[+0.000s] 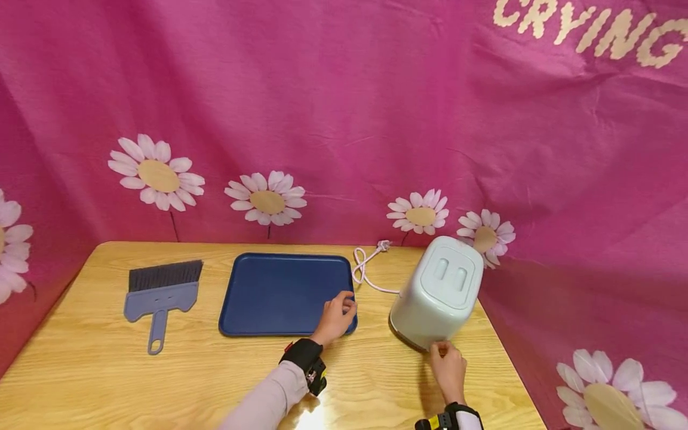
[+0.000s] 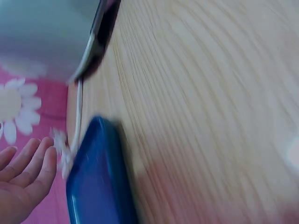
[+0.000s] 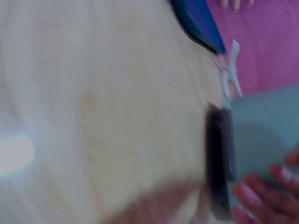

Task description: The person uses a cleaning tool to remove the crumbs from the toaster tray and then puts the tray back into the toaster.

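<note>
A pale mint toaster-like appliance (image 1: 441,298) with two oval recesses on its top stands at the right of the table. My right hand (image 1: 449,367) is at the near lower side of this appliance, its fingertips right by the wall and holding nothing. In the right wrist view, its loosely bent fingers (image 3: 266,198) overlap the pale wall. My left hand (image 1: 335,316) hovers over the right edge of a dark blue tray (image 1: 285,295). The left wrist view shows its fingers (image 2: 35,163) spread and relaxed, with nothing in them.
A white power cord (image 1: 371,280) with a plug (image 1: 383,245) lies looped between tray and appliance. At the left lies a grey-blue brush (image 1: 161,295) with dark bristles. Pink cloth (image 1: 344,119) with daisies rises behind the wooden table (image 1: 188,382) and along its sides.
</note>
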`<state>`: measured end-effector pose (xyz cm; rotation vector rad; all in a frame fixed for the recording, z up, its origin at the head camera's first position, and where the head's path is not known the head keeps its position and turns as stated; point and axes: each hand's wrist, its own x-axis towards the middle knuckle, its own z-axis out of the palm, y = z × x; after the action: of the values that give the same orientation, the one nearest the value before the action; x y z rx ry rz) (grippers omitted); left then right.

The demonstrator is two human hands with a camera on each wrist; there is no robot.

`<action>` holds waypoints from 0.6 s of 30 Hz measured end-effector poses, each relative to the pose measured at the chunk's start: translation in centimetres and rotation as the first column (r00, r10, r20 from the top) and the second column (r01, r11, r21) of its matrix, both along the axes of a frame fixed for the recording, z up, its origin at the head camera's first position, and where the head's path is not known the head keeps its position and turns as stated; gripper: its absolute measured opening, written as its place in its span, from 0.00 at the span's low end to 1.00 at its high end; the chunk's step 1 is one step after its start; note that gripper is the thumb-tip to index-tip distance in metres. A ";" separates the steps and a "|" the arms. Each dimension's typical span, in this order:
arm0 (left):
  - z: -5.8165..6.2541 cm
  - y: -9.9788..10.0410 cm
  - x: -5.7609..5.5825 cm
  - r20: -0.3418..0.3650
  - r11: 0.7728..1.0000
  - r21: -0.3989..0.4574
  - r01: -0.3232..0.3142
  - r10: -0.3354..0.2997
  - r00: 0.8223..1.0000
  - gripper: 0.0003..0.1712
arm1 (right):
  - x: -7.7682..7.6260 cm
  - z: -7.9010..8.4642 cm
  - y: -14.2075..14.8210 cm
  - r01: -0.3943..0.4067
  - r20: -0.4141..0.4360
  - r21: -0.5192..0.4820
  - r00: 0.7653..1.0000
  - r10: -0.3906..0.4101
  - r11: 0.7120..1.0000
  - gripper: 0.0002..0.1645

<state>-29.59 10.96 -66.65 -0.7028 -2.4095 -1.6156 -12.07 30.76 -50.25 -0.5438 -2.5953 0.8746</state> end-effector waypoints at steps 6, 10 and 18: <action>8.0 2.5 2.7 0.084 0.995 -0.049 0.092 -0.088 0.993 0.32 | -0.9 1.5 2.0 0.169 -0.038 -0.170 0.983 -0.178 0.971 0.26; 12.7 3.5 4.7 0.250 0.980 -0.038 0.194 -0.178 0.952 0.39 | -2.1 2.7 2.4 0.136 -0.045 -0.334 0.986 -0.159 0.933 0.37; 19.3 5.9 8.4 0.388 0.952 -0.012 0.306 -0.278 0.879 0.37 | -3.7 4.2 2.3 0.082 -0.072 -0.452 0.989 -0.127 0.888 0.44</action>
<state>-21.15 16.83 -47.31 -0.8715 -2.7543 -1.9483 -15.80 33.02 -46.09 -0.7322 -2.2479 1.4363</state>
